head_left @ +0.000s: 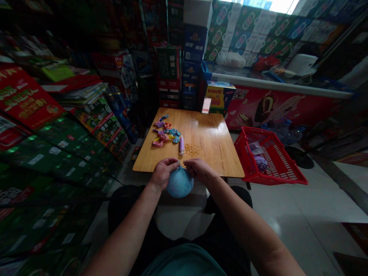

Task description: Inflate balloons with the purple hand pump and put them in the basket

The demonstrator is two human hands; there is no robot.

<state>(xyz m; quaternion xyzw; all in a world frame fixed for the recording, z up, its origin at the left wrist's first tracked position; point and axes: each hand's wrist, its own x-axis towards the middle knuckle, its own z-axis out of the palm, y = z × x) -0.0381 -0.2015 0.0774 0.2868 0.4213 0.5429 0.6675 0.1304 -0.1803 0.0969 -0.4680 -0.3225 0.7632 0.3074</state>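
Table: a honey-coloured wooden table (207, 138) in a crowded shop
Basket: a red plastic basket (271, 165) on the floor, right of the table
Tabletop: limp multicoloured balloons (165, 132), a lilac plastic tube (181, 145), tan rubber bands (192, 150)
Grip: left hand (163, 172) and right hand (199, 170) clamp a pale blue inflated balloon (180, 183) by its neck, just off the table's near edge

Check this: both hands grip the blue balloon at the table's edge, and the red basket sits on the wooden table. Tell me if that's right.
Wrong: the red basket sits on the floor right of the wooden table, as the head view shows. The left hand and right hand do grip the blue balloon.
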